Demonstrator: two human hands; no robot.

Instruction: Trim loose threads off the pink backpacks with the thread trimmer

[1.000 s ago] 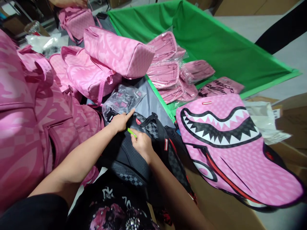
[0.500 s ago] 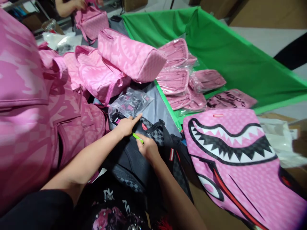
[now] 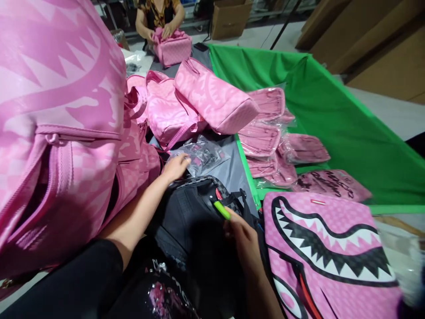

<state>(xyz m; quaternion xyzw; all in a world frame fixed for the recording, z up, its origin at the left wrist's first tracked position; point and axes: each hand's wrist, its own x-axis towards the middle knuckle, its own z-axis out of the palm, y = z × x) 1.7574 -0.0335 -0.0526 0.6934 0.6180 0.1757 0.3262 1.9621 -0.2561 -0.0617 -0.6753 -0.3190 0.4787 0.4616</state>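
Note:
My left hand [image 3: 176, 167] lies at the near left edge of a clear plastic bag [image 3: 207, 156] with small dark and pink pieces inside. Its fingers look slightly bent and apart, with nothing visible between them. My right hand [image 3: 244, 232] is closed around a slim lime-green tool [image 3: 222, 210], whose dark tip points at the backpack; its exact kind is unclear. Below both hands, a black backpack [image 3: 184, 210] with checkered trim and a red label leans towards me, its lower part in shadow.
Large pink backpacks [image 3: 76, 106] crowd the left side. More pink bags [image 3: 215, 95] lie ahead, beside a green fabric bin [image 3: 332, 110] holding plastic-wrapped pink pouches [image 3: 260, 137]. A pink shark-mouth bag [image 3: 332, 239] rests at right. Across the table, another person's hands [image 3: 168, 31] handle a pink bag.
My left hand has left the black backpack's top and moved to the plastic bag. My right hand, still holding the green tool, has drawn back rightward. The view has shifted.

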